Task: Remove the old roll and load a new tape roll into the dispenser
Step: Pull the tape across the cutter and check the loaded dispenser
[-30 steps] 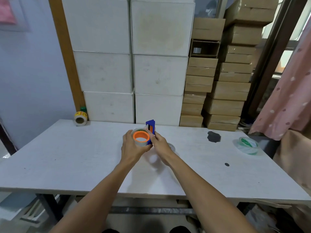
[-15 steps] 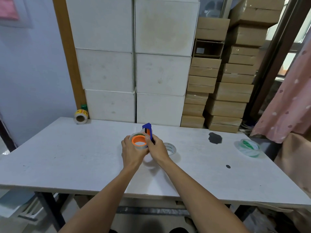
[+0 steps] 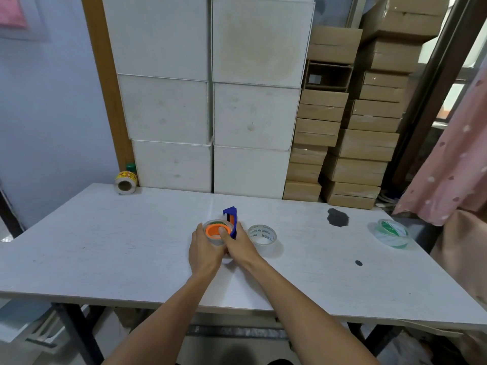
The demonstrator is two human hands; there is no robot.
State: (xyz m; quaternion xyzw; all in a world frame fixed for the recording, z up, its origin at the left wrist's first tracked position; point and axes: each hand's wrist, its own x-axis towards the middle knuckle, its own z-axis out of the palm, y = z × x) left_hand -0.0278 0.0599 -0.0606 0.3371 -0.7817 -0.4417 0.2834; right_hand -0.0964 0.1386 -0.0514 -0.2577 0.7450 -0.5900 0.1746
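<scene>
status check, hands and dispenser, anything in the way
Left hand and right hand both gripping the blue dispenser, tape roll on its orange hub. Near-empty roll lies flat on the table, right of the hands. Nothing blocking.

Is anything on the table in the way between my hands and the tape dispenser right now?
Nothing visible is. Both the left hand and the right hand are already on the blue dispenser and the tape roll with the orange hub. The nearly empty clear roll lies just to the right, clear of them.
</scene>
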